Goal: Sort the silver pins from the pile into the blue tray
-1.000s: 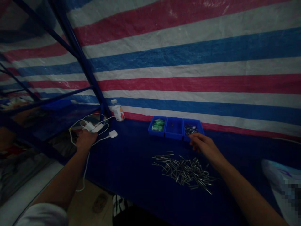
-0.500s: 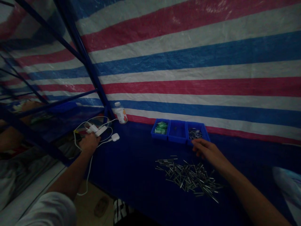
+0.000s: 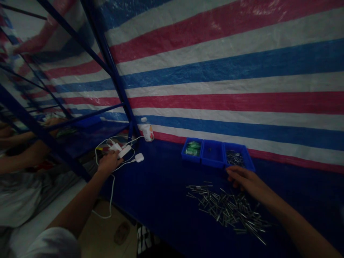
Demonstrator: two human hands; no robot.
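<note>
At the table's left end, my left hand (image 3: 109, 163) is closed round the near end of a white power strip (image 3: 125, 151) with white plugs and cables. My right hand (image 3: 245, 179) hovers in front of the right blue bin (image 3: 248, 159), which holds short metal pins (image 3: 234, 157). Its thumb and fingertips are drawn together, and anything between them is too small or dark to make out. Just below and left of that hand lies a loose pile of thin metal pins (image 3: 228, 208). The left blue bin (image 3: 184, 156) holds green packets (image 3: 192, 148); the middle bin (image 3: 213, 152) has a small dark piece inside.
A white earphone case (image 3: 139, 157) and a bottle (image 3: 147, 130) stand near the cables. Blue metal frame bars (image 3: 115, 79) rise at the left, with another person's arm (image 3: 29, 156) beyond. Striped sheeting (image 3: 228, 79) hangs behind the table (image 3: 161, 193).
The view has turned a little left, so everything sits further right in the picture. My left hand stays at the power strip and my right hand by the right bin.
</note>
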